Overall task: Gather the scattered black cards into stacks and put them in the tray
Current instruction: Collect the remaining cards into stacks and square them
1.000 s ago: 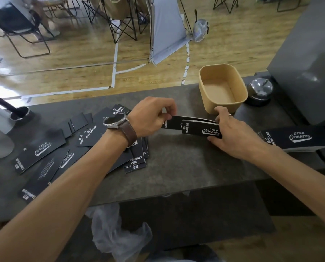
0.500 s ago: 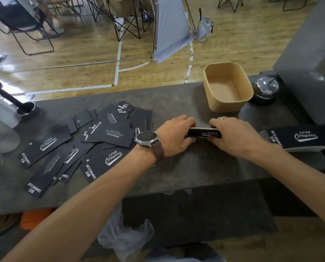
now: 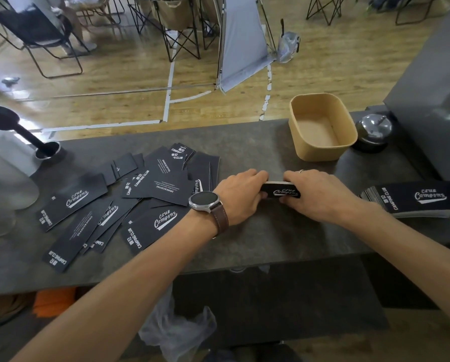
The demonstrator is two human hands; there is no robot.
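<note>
Grey countertop [image 3: 257,239] strewn with black cards [image 3: 119,202], wooden floor [image 3: 114,100] beyond.

A café or club service counter in a hall-like room. On the dark stone counter [image 3: 257,239] sit a chrome call bell [image 3: 373,131] and black business cards [image 3: 150,194] (printed "Camping Club" and "Drink & Coffee"). Beyond lie a taped wooden floor [image 3: 114,100] and folding camp chairs [image 3: 182,27].
</note>
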